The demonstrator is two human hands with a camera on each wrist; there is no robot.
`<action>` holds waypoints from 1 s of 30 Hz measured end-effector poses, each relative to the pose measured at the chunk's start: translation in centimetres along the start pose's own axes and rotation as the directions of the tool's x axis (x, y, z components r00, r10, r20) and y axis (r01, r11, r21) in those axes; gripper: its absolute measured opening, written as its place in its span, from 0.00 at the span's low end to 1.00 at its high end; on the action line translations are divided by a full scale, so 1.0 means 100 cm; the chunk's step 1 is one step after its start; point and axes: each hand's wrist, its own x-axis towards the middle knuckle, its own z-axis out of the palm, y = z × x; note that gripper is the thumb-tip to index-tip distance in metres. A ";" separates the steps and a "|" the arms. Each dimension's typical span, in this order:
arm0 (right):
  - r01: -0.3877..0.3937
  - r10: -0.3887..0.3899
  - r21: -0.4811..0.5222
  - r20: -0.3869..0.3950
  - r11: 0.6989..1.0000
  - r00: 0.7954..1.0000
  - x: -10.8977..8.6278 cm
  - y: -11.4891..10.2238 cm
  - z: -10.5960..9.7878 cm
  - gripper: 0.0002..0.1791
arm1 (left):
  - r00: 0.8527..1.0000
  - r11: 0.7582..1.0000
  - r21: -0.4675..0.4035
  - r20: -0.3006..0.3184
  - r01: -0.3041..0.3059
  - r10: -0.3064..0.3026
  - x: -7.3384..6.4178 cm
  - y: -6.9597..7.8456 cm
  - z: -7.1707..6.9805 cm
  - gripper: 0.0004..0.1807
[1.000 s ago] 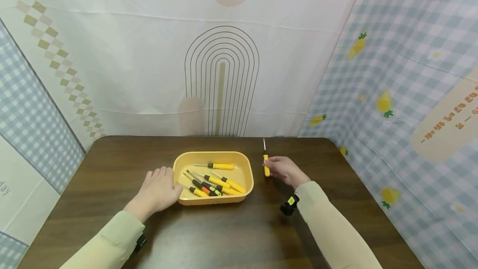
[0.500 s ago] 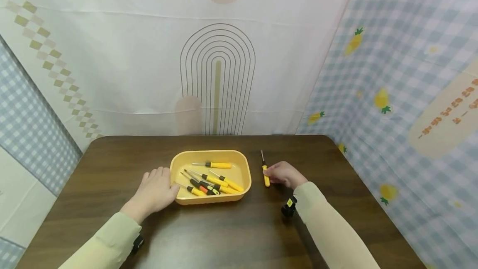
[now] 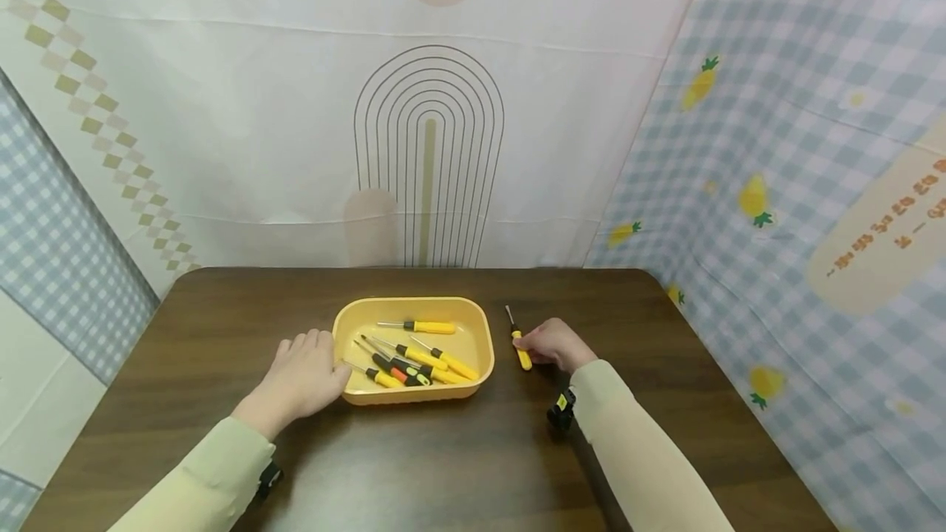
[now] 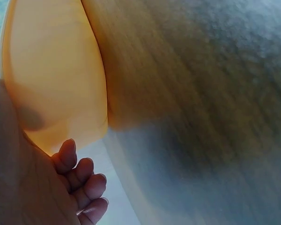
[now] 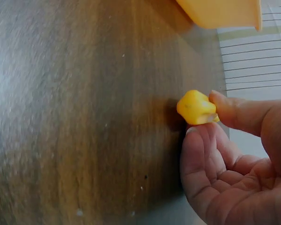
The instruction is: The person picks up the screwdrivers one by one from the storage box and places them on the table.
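Note:
A yellow tray [image 3: 484, 335] holds several screwdrivers, mostly yellow-handled ones [image 3: 434, 327], with a black-handled one [image 3: 388, 365] among them. My left hand [image 3: 301, 380] grips the tray at its left end; in the left wrist view the fingers [image 4: 86, 185] curl beside the outer wall, and the thumb tip is hidden there. To the right of the tray, my right hand [image 3: 556, 345] pinches a yellow-handled screwdriver [image 3: 523, 355] between thumb and fingers, its metal shank pointing toward the back edge. The right wrist view shows the handle's yellow butt end [image 5: 195, 108] at the fingertips.
Everything stands on a dark wooden table [image 3: 414, 466]. A white printed cloth [image 3: 296, 105] hangs behind its back edge, and a blue checked cloth [image 3: 783, 146] hangs at the right.
My right hand has drawn the screwdriver nearer to me and slightly left, its shank now tilted a little leftward. My left hand keeps its place at the tray. The head view has shifted slightly.

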 end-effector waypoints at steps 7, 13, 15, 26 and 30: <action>0.013 -0.016 -0.083 -0.034 0.996 0.999 0.001 -0.001 0.004 0.15 | 1.000 1.000 -0.011 0.012 0.008 -0.007 -0.002 0.001 -0.001 0.20; 0.006 -0.009 -0.076 -0.042 0.997 0.999 0.000 0.000 0.000 0.16 | 1.000 1.000 -0.001 0.013 0.010 -0.010 -0.002 0.002 -0.001 0.21; 0.013 -0.014 -0.058 -0.028 0.998 1.000 -0.001 0.002 0.000 0.16 | 1.000 1.000 -0.001 0.017 0.009 -0.009 -0.002 0.002 -0.002 0.21; 0.028 -0.027 0.009 -0.028 1.000 0.999 -0.005 0.009 -0.001 0.14 | 0.999 1.000 -0.017 0.036 0.009 -0.008 -0.001 0.005 -0.005 0.20; 0.016 -0.016 0.006 -0.044 1.000 0.999 -0.004 0.010 0.001 0.14 | 0.999 1.000 -0.025 0.045 0.010 -0.008 -0.001 0.004 -0.005 0.19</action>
